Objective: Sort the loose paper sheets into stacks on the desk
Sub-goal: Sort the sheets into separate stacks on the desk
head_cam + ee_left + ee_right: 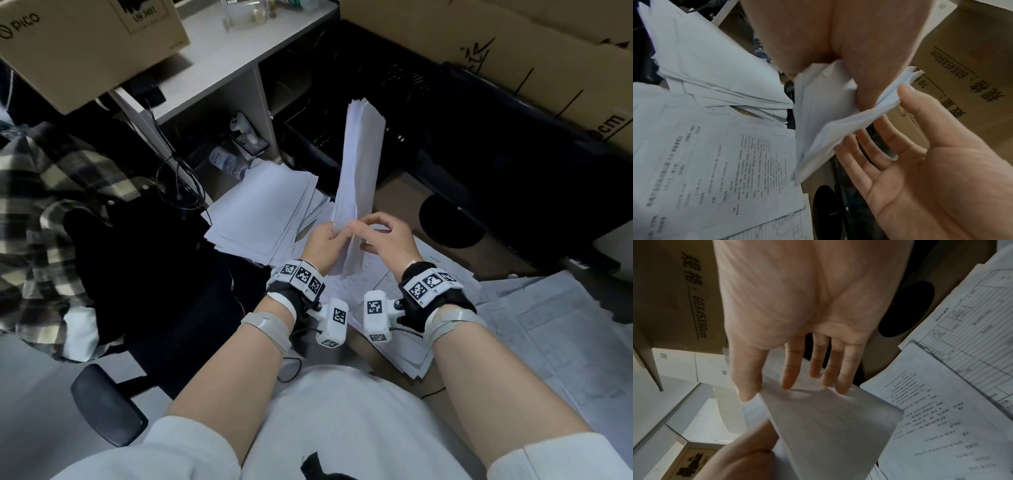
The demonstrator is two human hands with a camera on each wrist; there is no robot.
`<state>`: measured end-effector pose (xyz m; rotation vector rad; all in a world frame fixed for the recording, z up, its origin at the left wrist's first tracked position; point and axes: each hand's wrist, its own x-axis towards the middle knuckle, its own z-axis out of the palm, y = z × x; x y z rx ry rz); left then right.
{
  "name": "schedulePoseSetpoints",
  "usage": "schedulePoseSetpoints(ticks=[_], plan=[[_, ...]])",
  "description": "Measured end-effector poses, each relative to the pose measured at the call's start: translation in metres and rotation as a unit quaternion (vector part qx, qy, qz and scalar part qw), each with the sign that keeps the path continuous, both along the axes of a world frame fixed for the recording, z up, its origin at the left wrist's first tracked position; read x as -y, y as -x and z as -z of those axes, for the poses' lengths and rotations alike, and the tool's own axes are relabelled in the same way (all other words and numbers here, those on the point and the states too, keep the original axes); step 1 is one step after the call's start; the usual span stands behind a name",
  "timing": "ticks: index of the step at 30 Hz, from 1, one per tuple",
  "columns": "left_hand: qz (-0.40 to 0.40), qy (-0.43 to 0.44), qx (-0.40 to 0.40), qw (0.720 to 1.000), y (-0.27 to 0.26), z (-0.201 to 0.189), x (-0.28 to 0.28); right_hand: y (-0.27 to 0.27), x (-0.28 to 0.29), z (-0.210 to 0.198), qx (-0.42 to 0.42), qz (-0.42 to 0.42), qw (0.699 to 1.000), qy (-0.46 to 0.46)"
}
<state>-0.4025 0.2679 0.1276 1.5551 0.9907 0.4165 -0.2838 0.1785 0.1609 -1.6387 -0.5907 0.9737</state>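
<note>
My left hand (334, 236) grips the lower end of a thick bundle of white sheets (361, 161) and holds it upright in front of me. In the left wrist view its thumb (863, 91) presses on the bundle (824, 129). My right hand (368, 231) is beside it, and its straight fingers (789, 379) and thumb touch the bundle's lower edge (828, 426). A fanned stack of blank sheets (263, 209) lies to the left. Printed sheets and forms (513, 325) are spread below and to the right.
A white desk (222, 58) carries a PICO cardboard box (85, 44) at the back left. Large cardboard boxes (513, 51) and a black unit (479, 154) stand at the back right. A chair with a plaid shirt (51, 205) is left, with cables (178, 178) and a water bottle (226, 161) nearby.
</note>
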Motion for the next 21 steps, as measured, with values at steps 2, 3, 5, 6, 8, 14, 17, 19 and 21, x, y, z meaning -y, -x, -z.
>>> schedulePoseSetpoints(ticks=[2,3,5,6,8,14,17,19,21], plan=[[-0.009,0.012,0.017,1.0,0.001,-0.002,0.001,0.0,0.003,-0.002,-0.018,0.009,1.0,-0.009],[-0.013,0.015,0.018,1.0,0.003,-0.004,0.003,0.0,0.004,-0.003,-0.022,0.014,1.0,-0.013],[-0.013,0.025,0.027,0.999,0.004,-0.009,0.005,0.001,0.005,-0.003,-0.027,0.024,0.999,-0.019],[-0.012,0.028,0.035,0.999,0.004,-0.009,0.005,0.002,0.005,-0.003,-0.028,0.03,0.999,-0.021],[-0.018,0.057,0.049,0.997,0.003,-0.009,0.003,0.003,0.004,-0.006,-0.021,0.033,0.999,-0.021],[-0.063,0.062,0.023,0.996,0.011,-0.006,0.004,0.006,0.002,-0.002,-0.022,0.028,0.999,-0.004],[-0.134,0.044,0.013,0.99,0.024,0.006,-0.004,-0.004,0.004,0.015,0.02,0.114,0.992,0.057],[-0.158,0.056,0.016,0.986,0.033,0.005,-0.01,-0.013,0.01,0.026,0.039,0.171,0.98,0.092],[-0.158,0.073,0.016,0.985,0.044,0.006,-0.016,-0.015,0.013,0.035,0.039,0.174,0.977,0.118]])
